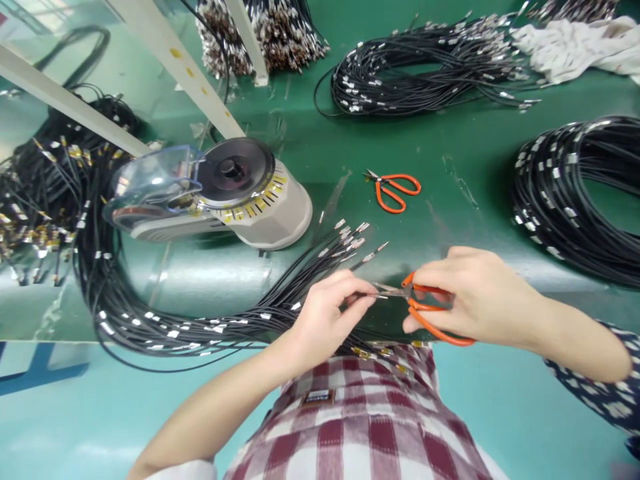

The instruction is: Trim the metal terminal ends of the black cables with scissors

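Note:
Between the thumb and fingers of my left hand (333,307) is the end of a thin black cable, its tip pointing right. My right hand (475,300) is wrapped round the orange handles of a pair of scissors (440,320). The scissor blades reach left to the cable end at my left fingertips; whether they touch it I cannot tell. Under and behind my left hand runs a bundle of black cables (210,327) with white labels. Several of its stripped ends (350,240) fan out just beyond that hand. Yellow-marked ends (370,353) hang by the table edge.
A second orange-handled pair of snips (393,187) lies on the green table (310,153). A grey device with a round black top (240,173) stands left of centre. Coiled black cables (425,73) lie behind, another coil (565,193) at right. A white cloth (580,47) is back right.

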A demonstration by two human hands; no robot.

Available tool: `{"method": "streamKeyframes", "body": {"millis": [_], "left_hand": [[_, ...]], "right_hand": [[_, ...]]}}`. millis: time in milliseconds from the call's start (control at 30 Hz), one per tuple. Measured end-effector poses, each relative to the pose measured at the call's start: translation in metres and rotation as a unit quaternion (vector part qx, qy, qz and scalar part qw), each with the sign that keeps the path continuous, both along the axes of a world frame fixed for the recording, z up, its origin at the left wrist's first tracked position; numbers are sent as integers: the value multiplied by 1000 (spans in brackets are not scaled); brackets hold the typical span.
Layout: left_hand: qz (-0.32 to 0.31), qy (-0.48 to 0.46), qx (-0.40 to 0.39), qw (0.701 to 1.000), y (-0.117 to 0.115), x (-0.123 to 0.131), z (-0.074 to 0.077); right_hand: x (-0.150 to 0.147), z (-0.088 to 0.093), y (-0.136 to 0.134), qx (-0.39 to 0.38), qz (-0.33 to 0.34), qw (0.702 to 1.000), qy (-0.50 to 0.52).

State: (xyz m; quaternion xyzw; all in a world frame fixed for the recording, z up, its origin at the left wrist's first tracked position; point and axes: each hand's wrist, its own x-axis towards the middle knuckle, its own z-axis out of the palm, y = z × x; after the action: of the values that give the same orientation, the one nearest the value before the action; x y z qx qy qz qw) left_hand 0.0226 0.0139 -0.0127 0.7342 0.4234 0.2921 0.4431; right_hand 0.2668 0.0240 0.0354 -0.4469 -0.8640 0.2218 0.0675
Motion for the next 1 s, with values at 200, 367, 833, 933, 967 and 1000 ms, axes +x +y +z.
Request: {"method": "streamKeyframes", "body": {"millis": [200,367,833,933,967,1000], "left_hand": [[9,22,-69,997,0,0,4],[14,27,-86,996,1,-1,6],[64,-46,-148,986,-3,1,1],[61,-46,-148,986,-5,-1,0],[58,-44,-148,986,-5,-1,0],[56,-44,-146,987,-5,-2,0]], "right_hand": [[0,0,-5,62,43,994,-79],[-3,-4,-2,67,44,994,-73],[-7,-19,-2,90,79,991,-56],[-7,-17,-1,84,70,993,-41],[-7,-16,0,84,71,993,-38],[-7,-15,0,85,73,993,-39]]}}
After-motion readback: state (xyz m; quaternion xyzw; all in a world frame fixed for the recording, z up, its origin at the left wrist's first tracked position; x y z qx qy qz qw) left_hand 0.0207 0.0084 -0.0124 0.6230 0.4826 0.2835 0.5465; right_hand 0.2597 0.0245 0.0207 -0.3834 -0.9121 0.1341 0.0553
